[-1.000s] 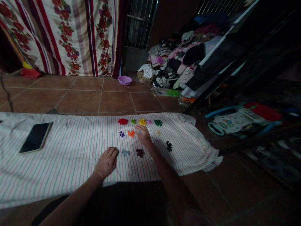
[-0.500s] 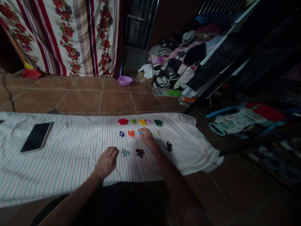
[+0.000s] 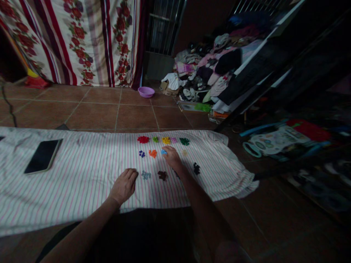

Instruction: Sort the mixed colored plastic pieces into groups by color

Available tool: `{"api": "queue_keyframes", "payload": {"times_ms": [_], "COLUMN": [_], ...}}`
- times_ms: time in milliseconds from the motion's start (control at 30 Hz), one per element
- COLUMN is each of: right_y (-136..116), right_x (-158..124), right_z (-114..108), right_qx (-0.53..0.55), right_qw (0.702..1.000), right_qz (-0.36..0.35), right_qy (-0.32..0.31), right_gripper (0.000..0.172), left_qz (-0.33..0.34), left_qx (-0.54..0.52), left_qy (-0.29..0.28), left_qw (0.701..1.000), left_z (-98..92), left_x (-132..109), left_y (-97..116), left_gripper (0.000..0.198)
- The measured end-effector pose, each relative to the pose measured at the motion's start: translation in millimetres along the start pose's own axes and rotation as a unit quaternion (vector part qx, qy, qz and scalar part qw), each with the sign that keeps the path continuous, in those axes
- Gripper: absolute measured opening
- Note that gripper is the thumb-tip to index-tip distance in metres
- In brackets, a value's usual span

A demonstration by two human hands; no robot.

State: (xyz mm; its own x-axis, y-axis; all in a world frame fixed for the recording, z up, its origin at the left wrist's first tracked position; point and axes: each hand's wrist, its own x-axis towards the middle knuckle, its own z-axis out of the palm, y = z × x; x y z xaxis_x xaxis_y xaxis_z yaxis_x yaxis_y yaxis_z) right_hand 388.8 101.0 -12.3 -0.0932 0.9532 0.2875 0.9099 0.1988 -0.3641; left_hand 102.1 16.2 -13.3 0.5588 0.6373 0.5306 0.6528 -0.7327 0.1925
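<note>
Small coloured pieces lie sorted by colour on a striped cloth [image 3: 90, 164]. My right hand [image 3: 172, 157] reaches over the middle row, its fingers closed down at some light blue pieces [image 3: 163, 152]. Beside them are orange pieces [image 3: 153, 153] and dark blue pieces [image 3: 142, 153]. My left hand [image 3: 124, 186] rests on the cloth, fingers together and curled, left of the grey-blue pieces [image 3: 146, 175]. Something dark shows at its fingertips, too small to make out. Brown pieces [image 3: 162, 175] lie between my two arms. My right forearm partly covers another dark pile.
Along the far row are red [image 3: 143, 139], light green [image 3: 155, 139], yellow [image 3: 166, 140], pink [image 3: 173, 140] and dark green pieces [image 3: 184, 141]. Beige [image 3: 184, 153] and black pieces [image 3: 196, 168] lie rightward. A phone [image 3: 43, 156] lies left. A purple basin [image 3: 146, 92] stands on the floor.
My right hand has shifted slightly and more of the light blue pieces shows by its fingertips. My left hand stays in place. The whole view has tilted a little.
</note>
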Motion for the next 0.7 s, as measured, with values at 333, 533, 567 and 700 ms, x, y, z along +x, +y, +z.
{"api": "queue_keyframes", "payload": {"times_ms": [333,533,567,700], "right_y": [-52.7,-92.1,-96.6,-107.2], "right_x": [-73.5,-161.0,-175.4,-227.0], "right_z": [-13.5,0.7,3.3,8.1], "right_qx": [0.104,0.117,0.120,0.132], "right_qw": [0.986,0.972,0.970,0.969], "right_qz": [-0.032,0.004,0.020,0.072], "right_qy": [0.130,0.202,0.209,0.195], "right_gripper": [0.026,0.026,0.027,0.029], "left_qz": [-0.017,-0.034,-0.042,-0.085], "left_qx": [-0.021,-0.043,-0.047,-0.076], "left_qy": [-0.033,-0.035,-0.037,-0.056], "left_qw": [0.999,0.998,0.997,0.992], "left_z": [-2.1,1.4,2.4,8.3], "left_x": [-1.8,-4.7,-4.0,3.2], "left_y": [-0.4,-2.9,-1.5,12.4], "left_gripper": [0.025,0.029,0.030,0.032]}}
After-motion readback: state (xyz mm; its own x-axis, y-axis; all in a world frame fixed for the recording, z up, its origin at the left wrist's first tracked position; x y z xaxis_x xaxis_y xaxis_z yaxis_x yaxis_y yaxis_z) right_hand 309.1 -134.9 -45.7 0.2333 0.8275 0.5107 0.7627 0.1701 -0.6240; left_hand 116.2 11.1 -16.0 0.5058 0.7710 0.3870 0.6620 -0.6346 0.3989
